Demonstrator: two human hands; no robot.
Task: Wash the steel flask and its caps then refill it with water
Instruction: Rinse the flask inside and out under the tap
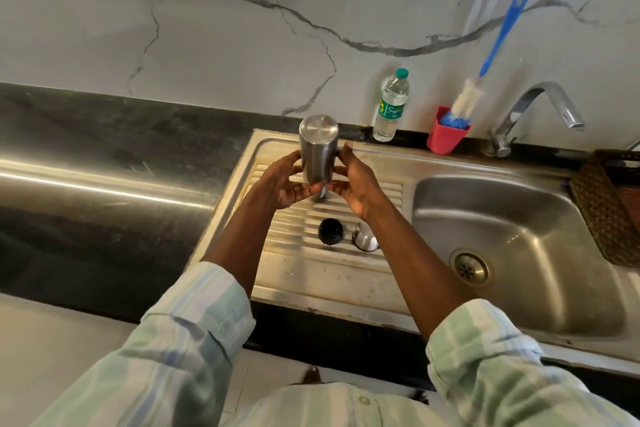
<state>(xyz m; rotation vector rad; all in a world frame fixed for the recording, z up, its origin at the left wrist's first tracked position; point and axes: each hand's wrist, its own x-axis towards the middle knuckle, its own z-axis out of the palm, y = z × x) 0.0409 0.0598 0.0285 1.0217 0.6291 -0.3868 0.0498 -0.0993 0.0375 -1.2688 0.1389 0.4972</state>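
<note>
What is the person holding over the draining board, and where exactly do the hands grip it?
The steel flask, turned mouth down. The left hand and right hand hold its lower body from either side, fingers curled near the neck.

The steel flask [318, 152] is a plain brushed-metal cylinder, held upside down above the ribbed drainboard [367, 191] of the sink, its flat base facing up and its narrower neck pointing down at the ribs. It stands nearly upright, towards the drainboard's far edge. Nearer the front edge, two caps rest on the ribs just beside each other without touching: a round black cap [330, 231] on the left and a shiny steel cap [364, 236] on the right, dome-like, its polished wall catching light.
</note>
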